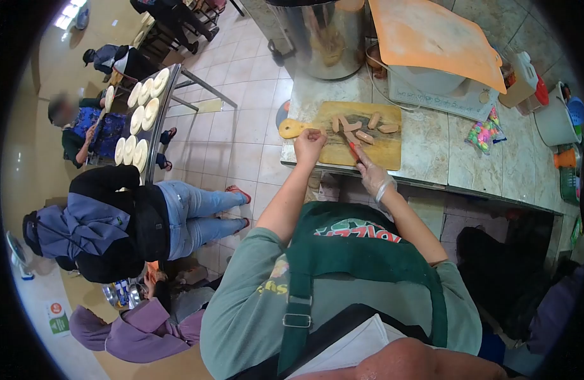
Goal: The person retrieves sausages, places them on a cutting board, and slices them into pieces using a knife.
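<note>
My left hand (310, 144) is bare, its fingers closed together beside the handle end of a wooden cutting board (342, 154); whatever may be in the fingers is too small to make out. In my right hand (373, 176), which wears a clear plastic glove, is a knife with a red handle (355, 152). Its tip points toward several pieces of sausage (365, 137) lying on the middle and far part of the board.
Behind the board stand a large metal pot (327, 38) and a box (441, 95) under an orange sheet (438, 41). A colourful bag (485, 134) lies to the right. Co-workers stand at left by a table with flat dough rounds (151, 114).
</note>
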Available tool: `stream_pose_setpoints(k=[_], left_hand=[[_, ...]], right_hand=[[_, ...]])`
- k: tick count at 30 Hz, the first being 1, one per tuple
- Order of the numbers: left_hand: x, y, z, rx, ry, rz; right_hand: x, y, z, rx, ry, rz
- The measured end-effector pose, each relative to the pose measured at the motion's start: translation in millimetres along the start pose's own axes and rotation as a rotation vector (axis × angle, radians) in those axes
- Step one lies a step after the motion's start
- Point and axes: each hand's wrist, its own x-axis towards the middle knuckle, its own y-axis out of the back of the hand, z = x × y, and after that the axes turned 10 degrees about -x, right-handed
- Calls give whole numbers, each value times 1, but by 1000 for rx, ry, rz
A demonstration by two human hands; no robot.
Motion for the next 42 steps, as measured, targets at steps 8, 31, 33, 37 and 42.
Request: stream_pose_setpoints(k=[8, 31, 33, 37, 42], left_hand=[[-9, -4, 0, 25, 11, 129], [-18, 1, -1, -87, 5, 97], [-18, 2, 1, 13, 19, 86], [-10, 0, 0, 37, -2, 116], [-8, -1, -7, 34, -1, 118]], right_hand=[[13, -6, -37, 22, 8, -76], [-12, 3, -55, -138, -28, -184], [-20, -1, -48, -177, -31, -217], [-18, 12, -49, -147, 8, -150], [3, 8, -59, -105, -12, -69]])
